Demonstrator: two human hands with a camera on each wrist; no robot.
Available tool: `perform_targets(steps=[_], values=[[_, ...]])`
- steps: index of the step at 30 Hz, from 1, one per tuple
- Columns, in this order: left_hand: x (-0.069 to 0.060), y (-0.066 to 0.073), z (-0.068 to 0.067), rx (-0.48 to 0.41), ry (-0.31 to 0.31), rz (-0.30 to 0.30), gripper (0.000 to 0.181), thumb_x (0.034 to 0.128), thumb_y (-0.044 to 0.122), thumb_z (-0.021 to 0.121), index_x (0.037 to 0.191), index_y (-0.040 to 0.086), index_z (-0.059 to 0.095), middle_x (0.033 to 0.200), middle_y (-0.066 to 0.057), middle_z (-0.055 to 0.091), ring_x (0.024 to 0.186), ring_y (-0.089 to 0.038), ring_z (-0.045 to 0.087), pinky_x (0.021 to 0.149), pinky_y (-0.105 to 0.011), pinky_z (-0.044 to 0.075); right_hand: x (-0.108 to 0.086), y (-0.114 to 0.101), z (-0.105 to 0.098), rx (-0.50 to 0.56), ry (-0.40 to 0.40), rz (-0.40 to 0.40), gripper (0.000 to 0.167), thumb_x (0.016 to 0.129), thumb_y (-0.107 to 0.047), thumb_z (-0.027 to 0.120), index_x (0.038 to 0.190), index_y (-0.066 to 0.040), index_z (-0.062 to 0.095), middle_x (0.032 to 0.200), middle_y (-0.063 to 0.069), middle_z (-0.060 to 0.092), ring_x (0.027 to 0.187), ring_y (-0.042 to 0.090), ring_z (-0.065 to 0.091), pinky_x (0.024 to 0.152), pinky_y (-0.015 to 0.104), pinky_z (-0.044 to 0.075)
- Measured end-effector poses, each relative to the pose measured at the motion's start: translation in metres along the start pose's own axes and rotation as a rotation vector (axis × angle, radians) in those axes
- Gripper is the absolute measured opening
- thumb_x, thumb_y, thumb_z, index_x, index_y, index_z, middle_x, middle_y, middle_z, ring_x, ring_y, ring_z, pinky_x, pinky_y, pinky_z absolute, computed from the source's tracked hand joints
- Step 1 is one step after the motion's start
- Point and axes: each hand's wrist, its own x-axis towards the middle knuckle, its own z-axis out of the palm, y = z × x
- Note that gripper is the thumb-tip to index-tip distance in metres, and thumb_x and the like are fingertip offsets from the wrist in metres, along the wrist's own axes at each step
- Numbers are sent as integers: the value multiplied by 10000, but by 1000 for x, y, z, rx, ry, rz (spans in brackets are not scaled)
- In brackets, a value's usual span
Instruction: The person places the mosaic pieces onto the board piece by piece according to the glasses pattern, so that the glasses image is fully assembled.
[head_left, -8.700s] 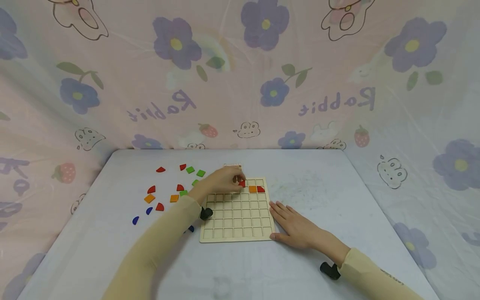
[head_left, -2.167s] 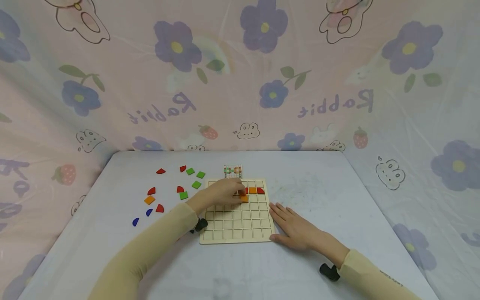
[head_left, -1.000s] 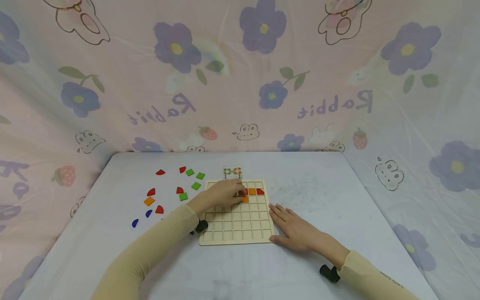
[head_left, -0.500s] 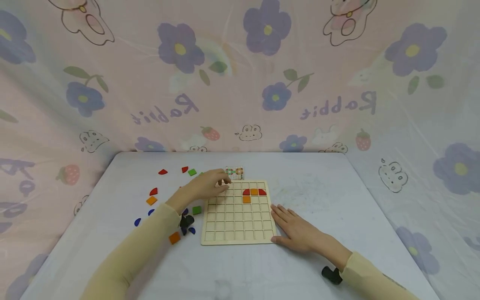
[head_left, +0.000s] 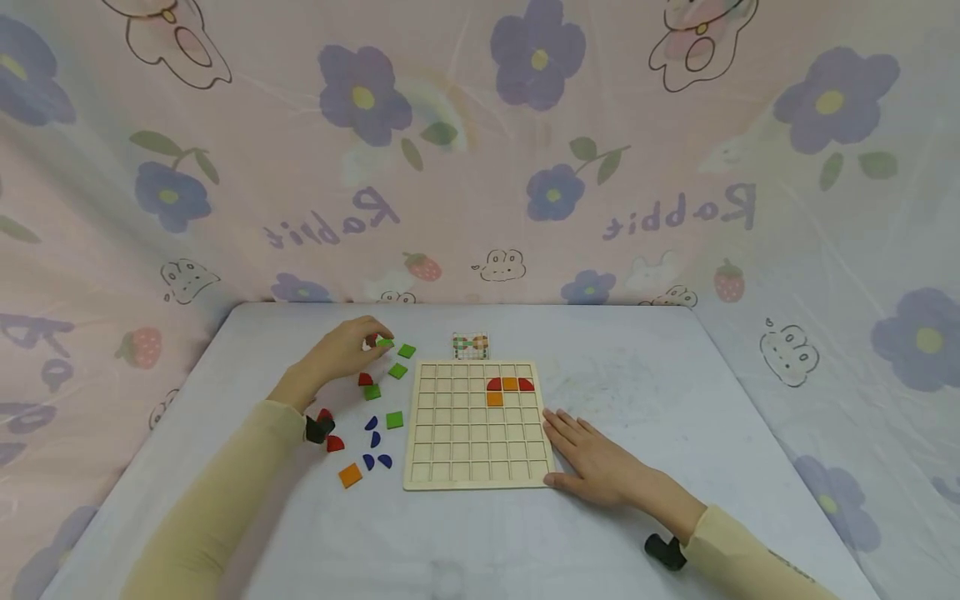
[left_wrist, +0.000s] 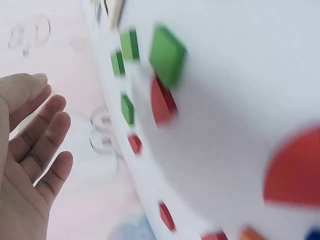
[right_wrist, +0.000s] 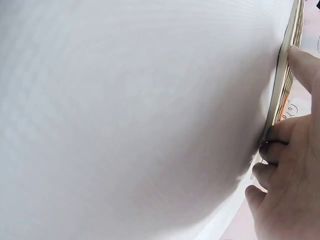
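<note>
My left hand (head_left: 339, 354) hovers over the loose pieces at the back left, its fingers slightly bent. The left wrist view shows that hand (left_wrist: 35, 145) with nothing between thumb and fingers. Closest to its fingertips are a green square tile (head_left: 385, 342) and a partly hidden red piece. On the wooden grid board (head_left: 450, 475) lie two red quarter-circle pieces, an orange square (head_left: 510, 384) between them, and another orange square (head_left: 495, 399) below the left red one. My right hand (head_left: 600, 458) lies flat, fingertips and thumb touching the board's right edge.
A small pattern card (head_left: 470, 346) lies behind the board. Left of the board are several green squares (head_left: 394, 420), blue half-circles (head_left: 385, 461), red quarter-circles (head_left: 335, 444) and an orange square (head_left: 350, 476). A printed curtain (head_left: 465, 167) hangs behind the table.
A red quarter-circle and an orange square have been set on the board by my left hand. It has since left the board for the back-left pieces. My right hand stays put.
</note>
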Motion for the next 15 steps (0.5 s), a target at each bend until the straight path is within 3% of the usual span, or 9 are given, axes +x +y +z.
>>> perform_targets(steps=[8, 15], values=[[-22, -46, -20, -45, 28, -159, 327, 1031, 168, 648, 1323, 21, 666, 1227, -183, 651, 1070, -356, 608, 926, -544, 521, 0, 0, 0, 1, -3, 0, 843, 1048, -549, 533, 1612, 26, 284, 1715, 160, 189, 1575, 385, 175, 1238, 577, 214], [-34, -76, -26, -12, 47, -188, 325, 1021, 133, 652, 1300, -34, 662, 1255, -237, 621, 1053, -379, 603, 900, -557, 515, -1, -3, -3, -1, -12, 4, 841, 1047, -538, 543, 1614, 25, 279, 1715, 162, 187, 1575, 384, 173, 1239, 577, 213]])
